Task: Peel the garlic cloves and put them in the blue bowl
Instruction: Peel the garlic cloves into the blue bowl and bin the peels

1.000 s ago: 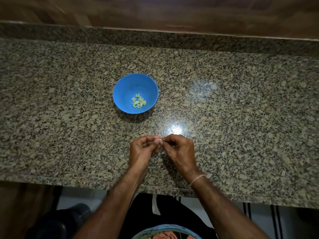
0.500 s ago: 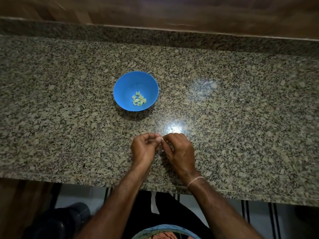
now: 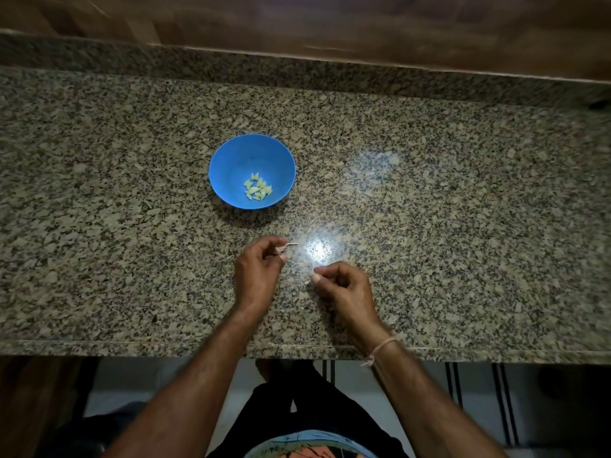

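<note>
You're pinching a garlic clove [image 3: 290, 245] in your left hand [image 3: 261, 269], fingers curled round it and a pale sliver poking out past the fingertips, over the counter [image 3: 463, 226] near the middle of its front edge. Your right hand [image 3: 344, 285] is hovering just beside the left, not touching it, with the fingers curled and the thumb pressing on the forefinger. There's a tiny pale scrap [image 3: 306, 283] at the thumb tip (skin, I'm guessing), but I can't tell if you're actually holding it. The blue bowl [image 3: 228, 160] is sitting farther back, left of centre, with the peeled cloves [image 3: 258, 188] lying in its bottom.

My worry is that the clove is small and probably slick, so it could pop out of that pinch on the way over and vanish against the speckled stone. Skin bits clinging to your fingers could also end up riding into the bowl.
</note>
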A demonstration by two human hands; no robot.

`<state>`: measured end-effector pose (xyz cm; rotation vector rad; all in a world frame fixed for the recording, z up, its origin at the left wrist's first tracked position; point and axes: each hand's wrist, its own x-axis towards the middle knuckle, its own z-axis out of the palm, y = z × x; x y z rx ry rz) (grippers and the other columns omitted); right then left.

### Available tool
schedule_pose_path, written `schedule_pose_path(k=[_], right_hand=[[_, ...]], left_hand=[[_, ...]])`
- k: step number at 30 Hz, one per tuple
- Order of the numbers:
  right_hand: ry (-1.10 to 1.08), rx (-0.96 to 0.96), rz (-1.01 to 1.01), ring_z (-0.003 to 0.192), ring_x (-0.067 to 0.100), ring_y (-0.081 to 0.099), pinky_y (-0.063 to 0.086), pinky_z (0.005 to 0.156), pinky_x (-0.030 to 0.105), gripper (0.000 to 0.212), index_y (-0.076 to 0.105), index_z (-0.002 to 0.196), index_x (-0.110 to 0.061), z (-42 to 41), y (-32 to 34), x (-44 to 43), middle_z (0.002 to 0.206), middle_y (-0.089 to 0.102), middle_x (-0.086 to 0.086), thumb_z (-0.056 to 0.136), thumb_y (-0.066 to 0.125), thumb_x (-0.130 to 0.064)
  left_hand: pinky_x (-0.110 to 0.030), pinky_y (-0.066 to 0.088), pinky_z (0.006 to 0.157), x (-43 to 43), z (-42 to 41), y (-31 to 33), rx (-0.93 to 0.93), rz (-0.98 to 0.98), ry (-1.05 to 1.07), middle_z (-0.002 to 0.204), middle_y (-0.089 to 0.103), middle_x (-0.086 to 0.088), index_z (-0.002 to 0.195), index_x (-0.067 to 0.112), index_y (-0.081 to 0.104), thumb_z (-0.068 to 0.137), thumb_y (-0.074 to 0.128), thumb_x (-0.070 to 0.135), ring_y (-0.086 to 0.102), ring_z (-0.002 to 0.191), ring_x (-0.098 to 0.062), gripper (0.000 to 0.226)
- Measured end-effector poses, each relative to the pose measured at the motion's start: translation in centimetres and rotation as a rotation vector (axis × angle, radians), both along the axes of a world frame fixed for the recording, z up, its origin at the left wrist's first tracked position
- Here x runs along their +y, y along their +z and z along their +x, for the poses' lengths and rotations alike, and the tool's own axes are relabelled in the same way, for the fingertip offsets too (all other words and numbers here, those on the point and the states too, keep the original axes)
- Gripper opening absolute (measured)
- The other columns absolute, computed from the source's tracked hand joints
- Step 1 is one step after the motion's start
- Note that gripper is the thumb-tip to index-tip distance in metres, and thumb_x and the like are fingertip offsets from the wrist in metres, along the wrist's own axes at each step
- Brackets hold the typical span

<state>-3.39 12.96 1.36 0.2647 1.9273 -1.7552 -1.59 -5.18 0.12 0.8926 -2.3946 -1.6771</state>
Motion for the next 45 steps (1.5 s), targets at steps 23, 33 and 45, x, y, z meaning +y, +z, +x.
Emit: schedule_pose_path(k=[23,33,45], right_hand=[[0.268,0.205,0.582,0.075,0.003,0.073,0.063,0.081,0.028,0.015,0.076,0.075,-0.023,1.4,0.2,-2.1,0.078,0.076,-0.008,0.082,0.089,-0.020],[0.244,0.206,0.676,0.072,0.002,0.071,0.063,0.083,0.032,0.022,0.072,0.069,-0.027,1.5,0.6,-2.9,0.074,0.073,-0.012,0.082,0.089,-0.020],[0.286,0.372,0.846,0.071,0.009,0.069,0.062,0.073,0.029,0.011,0.077,0.088,-0.019,2.7,0.0,-3.8,0.080,0.074,-0.006,0.095,0.072,-0.012]], left_hand=[[-0.030,0.030,0.092,-0.1,8.2,-2.2,-0.070,-0.541,-0.243,0.112,0.054,0.009,0.114,0.029,0.061,0.089,0.077,0.036,0.046,0.109,-0.014,0.031],[-0.031,0.032,0.093,-0.1,8.0,-1.7,-0.103,-0.544,-0.263,0.113,0.055,0.007,0.114,0.031,0.059,0.089,0.078,0.037,0.047,0.111,-0.017,0.032],[-0.030,0.029,0.094,0.2,8.0,-1.2,-0.131,-0.539,-0.253,0.113,0.055,0.008,0.115,0.031,0.061,0.090,0.078,0.034,0.046,0.110,-0.015,0.031]])
